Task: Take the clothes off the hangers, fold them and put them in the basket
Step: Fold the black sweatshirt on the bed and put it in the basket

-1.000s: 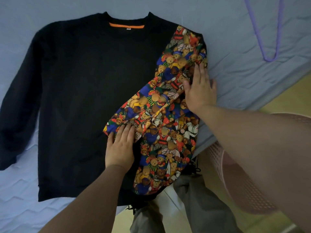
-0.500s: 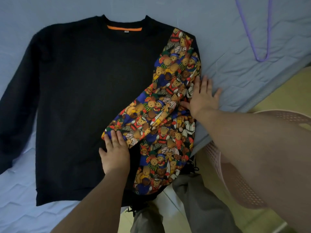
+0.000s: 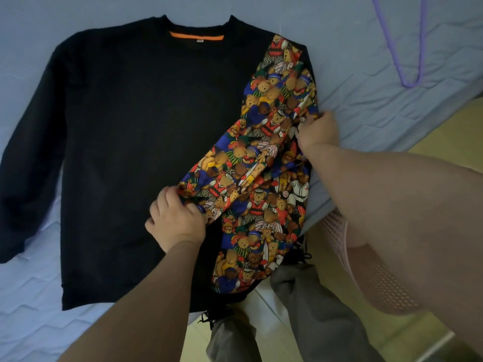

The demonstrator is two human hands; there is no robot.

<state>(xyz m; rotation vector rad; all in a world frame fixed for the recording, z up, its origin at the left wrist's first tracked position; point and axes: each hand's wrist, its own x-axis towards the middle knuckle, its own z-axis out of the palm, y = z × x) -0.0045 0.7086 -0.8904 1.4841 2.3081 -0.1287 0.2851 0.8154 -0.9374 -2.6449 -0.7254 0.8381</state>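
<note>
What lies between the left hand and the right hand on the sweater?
In the head view, only the bear-print sleeve stretches between the left hand and right hand.

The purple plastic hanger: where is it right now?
In the head view the purple plastic hanger lies at top right on the blue quilted mattress, right of the black sweatshirt.

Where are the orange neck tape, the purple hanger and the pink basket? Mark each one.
orange neck tape [image 3: 196, 37], head view, middle of the strip.
purple hanger [image 3: 411, 85], head view, its bent end.
pink basket [image 3: 379, 283], head view, mesh wall.
</note>
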